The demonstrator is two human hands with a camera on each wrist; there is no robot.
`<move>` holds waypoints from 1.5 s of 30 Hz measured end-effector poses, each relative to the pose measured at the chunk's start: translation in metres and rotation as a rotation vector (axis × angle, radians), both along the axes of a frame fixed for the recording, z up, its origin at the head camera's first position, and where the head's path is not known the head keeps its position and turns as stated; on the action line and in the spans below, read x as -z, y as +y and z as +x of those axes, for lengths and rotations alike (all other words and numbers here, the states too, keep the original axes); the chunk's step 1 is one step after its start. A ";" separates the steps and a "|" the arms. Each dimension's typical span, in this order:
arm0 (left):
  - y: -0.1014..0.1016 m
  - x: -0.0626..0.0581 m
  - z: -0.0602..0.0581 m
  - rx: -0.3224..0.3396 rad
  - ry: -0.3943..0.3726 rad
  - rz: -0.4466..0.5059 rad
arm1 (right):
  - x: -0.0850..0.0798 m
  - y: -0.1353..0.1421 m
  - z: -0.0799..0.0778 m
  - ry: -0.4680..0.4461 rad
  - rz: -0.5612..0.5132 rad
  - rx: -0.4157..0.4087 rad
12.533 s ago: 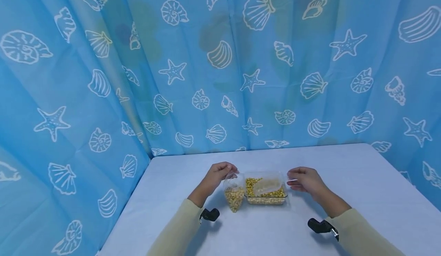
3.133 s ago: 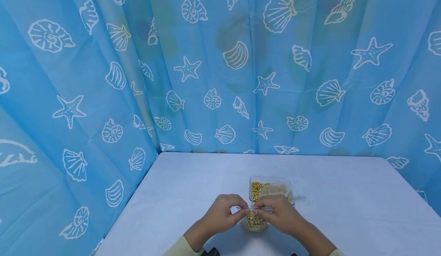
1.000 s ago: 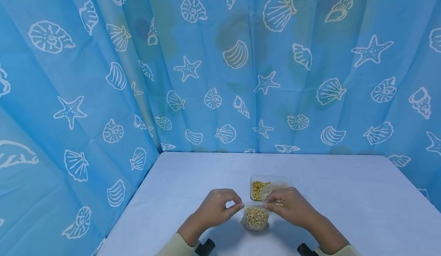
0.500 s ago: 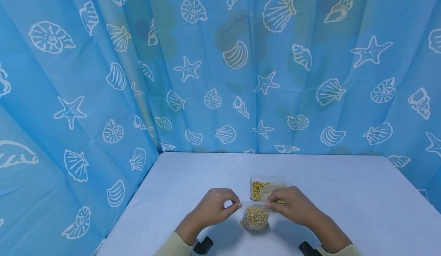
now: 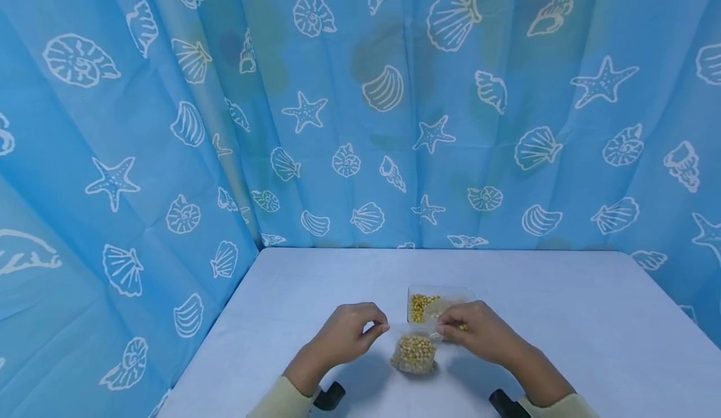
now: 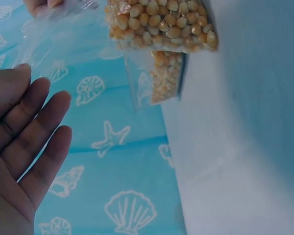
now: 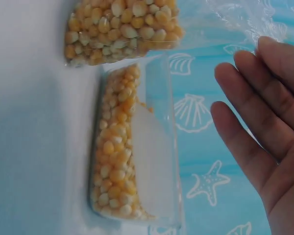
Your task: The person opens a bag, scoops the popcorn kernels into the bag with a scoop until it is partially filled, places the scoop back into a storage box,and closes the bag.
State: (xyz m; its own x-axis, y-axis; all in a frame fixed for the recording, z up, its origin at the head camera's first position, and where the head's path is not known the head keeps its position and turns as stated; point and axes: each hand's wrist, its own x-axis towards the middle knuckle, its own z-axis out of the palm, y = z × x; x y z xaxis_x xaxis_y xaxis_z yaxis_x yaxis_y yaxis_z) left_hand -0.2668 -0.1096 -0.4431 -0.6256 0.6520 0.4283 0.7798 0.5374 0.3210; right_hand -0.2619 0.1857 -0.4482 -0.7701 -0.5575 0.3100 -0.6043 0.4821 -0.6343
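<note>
A clear plastic bag of corn kernels (image 5: 415, 352) stands upright on the table, its bare upper part stretched between the hands. The left hand (image 5: 352, 333) pinches the bag's top left corner between thumb and index finger; its other fingers (image 6: 36, 134) extend loosely in the left wrist view. At the top right corner, the right hand (image 5: 479, 330) pinches the film with thumb and forefinger, the remaining fingers (image 7: 245, 112) spread. Just behind the bag is a clear rectangular container (image 7: 174, 147) of corn kernels, with a translucent whitish rounded piece (image 7: 154, 166) inside, its kind unclear.
A white-covered table (image 5: 315, 280) carries the bag and container. Behind and to the left hangs a blue curtain (image 5: 338, 124) with white shell and starfish prints. Black wrist devices (image 5: 329, 396) sit at both cuffs.
Earliest, the bag hung from the left hand beside the container, the right hand at the container's far side. Later both hands met at the bag's top; since then they have spread apart along it.
</note>
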 end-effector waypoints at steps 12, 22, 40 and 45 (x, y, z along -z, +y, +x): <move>-0.024 -0.011 -0.014 -0.127 0.011 0.008 | -0.007 -0.030 -0.024 0.021 -0.013 0.065; -0.048 -0.017 -0.030 -0.212 -0.030 0.028 | -0.019 -0.061 -0.051 -0.048 0.074 0.088; -0.063 -0.009 -0.045 -0.281 -0.225 0.066 | -0.021 -0.077 -0.070 -0.037 0.137 -0.003; -0.063 -0.001 -0.047 -0.277 -0.222 0.056 | -0.019 -0.076 -0.068 -0.021 0.164 0.005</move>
State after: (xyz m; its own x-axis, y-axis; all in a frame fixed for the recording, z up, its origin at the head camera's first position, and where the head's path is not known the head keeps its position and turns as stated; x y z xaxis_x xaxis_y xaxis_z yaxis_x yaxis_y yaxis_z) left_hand -0.3137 -0.1722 -0.4425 -0.8571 0.4239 0.2927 0.5150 0.6954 0.5011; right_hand -0.3294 0.1095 -0.4292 -0.7784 -0.5954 0.1988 -0.5891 0.5833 -0.5592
